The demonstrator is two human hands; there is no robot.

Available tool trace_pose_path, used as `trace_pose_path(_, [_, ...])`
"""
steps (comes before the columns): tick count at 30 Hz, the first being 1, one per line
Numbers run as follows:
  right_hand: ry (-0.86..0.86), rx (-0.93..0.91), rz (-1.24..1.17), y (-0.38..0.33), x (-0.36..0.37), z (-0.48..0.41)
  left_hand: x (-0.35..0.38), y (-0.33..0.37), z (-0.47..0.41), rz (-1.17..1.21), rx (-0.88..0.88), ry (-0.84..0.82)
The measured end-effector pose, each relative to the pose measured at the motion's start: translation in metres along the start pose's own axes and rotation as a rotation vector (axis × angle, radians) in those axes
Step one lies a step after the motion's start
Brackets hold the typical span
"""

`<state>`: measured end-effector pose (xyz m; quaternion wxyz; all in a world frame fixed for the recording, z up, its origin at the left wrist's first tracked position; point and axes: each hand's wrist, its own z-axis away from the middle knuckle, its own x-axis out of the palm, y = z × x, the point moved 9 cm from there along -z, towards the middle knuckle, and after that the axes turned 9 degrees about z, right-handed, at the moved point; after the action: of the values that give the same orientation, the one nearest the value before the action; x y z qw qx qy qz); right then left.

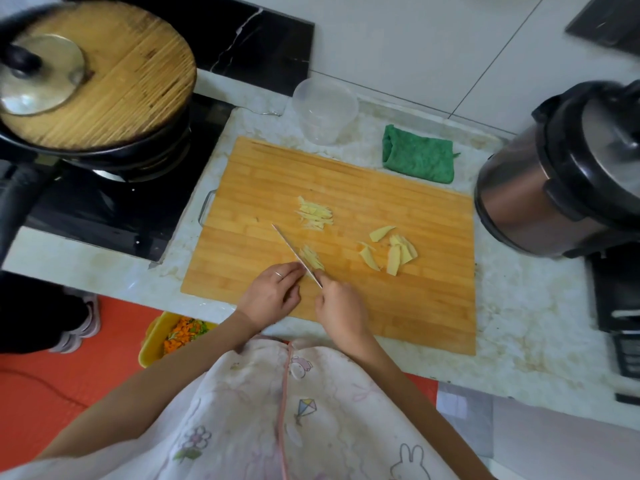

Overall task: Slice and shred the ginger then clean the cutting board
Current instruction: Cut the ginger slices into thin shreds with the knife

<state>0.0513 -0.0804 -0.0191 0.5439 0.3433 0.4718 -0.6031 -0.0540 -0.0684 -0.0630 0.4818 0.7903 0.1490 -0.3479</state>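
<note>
Ginger stack [311, 258] lies near the middle of the cutting board [381, 306], under the knife [294, 252] that the right hand [341, 308] grasps. The left hand [273, 294] curls against the blade; I cannot tell what it holds. A slipping piece could bring the edge onto its fingertips.

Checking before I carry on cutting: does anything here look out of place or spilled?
Nothing spilled. The ginger pieces all lie on the cutting board. Only oddity: a small metal lid sits off-centre on the wooden cover over the wok.
</note>
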Motion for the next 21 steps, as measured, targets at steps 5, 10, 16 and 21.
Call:
trace_pose_path(5, [-0.036, -0.026, -0.006, 0.006, 0.003, 0.017, 0.000, 0.000, -0.001, -0.007, 0.005, -0.004])
trace_pose_path(10, [-0.057, -0.031, 0.006, 0.009, 0.002, 0.024, 0.001, -0.002, -0.001, -0.003, 0.002, 0.005])
trace_pose_path(16, [-0.069, 0.001, 0.036, 0.013, 0.002, 0.026, 0.002, -0.002, 0.000, -0.005, 0.000, -0.002])
trace_pose_path(21, [-0.073, -0.005, 0.051, 0.013, 0.004, 0.027, 0.003, -0.003, 0.001, -0.004, -0.017, -0.020])
